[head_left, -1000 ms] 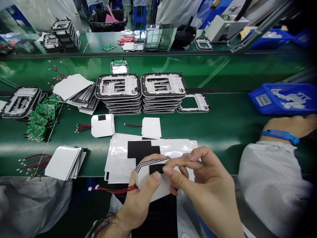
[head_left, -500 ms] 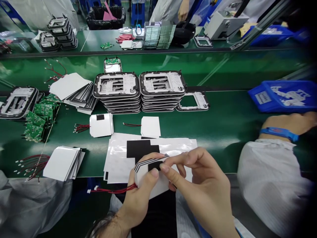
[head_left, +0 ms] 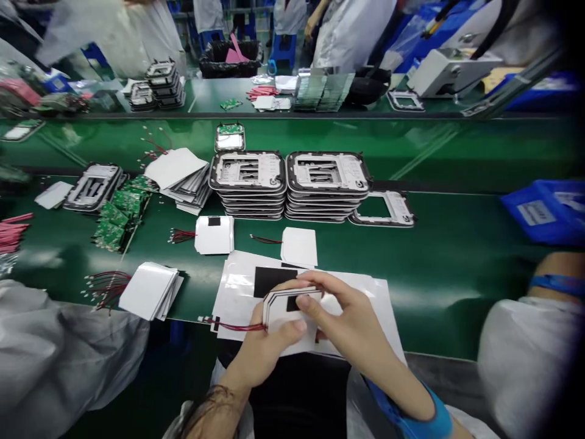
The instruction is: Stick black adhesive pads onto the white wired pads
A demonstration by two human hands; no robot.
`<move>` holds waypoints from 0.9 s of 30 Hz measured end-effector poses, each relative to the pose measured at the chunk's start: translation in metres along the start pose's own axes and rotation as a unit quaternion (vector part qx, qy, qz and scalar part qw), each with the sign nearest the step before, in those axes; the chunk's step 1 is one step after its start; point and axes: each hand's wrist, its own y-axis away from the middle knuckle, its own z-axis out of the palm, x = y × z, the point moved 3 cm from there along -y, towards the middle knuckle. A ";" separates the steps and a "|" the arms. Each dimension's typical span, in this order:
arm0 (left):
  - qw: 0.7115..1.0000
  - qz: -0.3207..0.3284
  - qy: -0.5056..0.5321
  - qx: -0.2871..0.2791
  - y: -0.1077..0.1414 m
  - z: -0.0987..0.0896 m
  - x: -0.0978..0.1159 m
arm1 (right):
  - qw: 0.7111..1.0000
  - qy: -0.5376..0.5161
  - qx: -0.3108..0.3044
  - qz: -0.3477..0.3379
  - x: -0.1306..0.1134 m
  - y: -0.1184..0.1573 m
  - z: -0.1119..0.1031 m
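Observation:
My left hand (head_left: 258,363) grips a small stack of white panels (head_left: 280,312) from the left, its thumb flat on the top face. Red wires (head_left: 235,327) with small white connectors trail from the stack's left side. On the top panel sits a black adhesive patch (head_left: 291,303) near the far edge. My right hand (head_left: 350,326) pinches that edge, thumb over part of the patch and fingers behind. Below the hands lie glossy white sheets (head_left: 240,268) bearing black pieces (head_left: 267,281). Just beyond are a single wired white panel (head_left: 299,246) and a small pile of patched panels (head_left: 214,236).
Two stacks of black-and-white frames (head_left: 247,183) stand at the back, a loose frame (head_left: 395,207) beside them. Leftward are a wired panel pile (head_left: 148,289), green circuit boards (head_left: 114,216) and white plates (head_left: 176,167). A blue bin (head_left: 543,210) and a co-worker's sleeve (head_left: 521,341) are at right.
The view has shifted, so the bench things appear farther right. My right thumb has come down onto the black patch, and my right fingers have closed over the panels' far edge.

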 end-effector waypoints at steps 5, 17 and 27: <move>0.996 -0.018 0.066 0.050 -0.005 -0.018 0.010 | 0.990 0.083 -0.113 -0.025 -0.015 -0.027 0.022; 0.963 0.040 0.140 0.227 -0.002 -0.085 0.050 | 0.964 0.175 -0.180 -0.092 -0.043 -0.147 0.090; 0.972 -0.039 0.159 0.170 -0.014 -0.115 0.042 | 0.903 0.347 -0.060 -0.245 -0.045 -0.156 0.158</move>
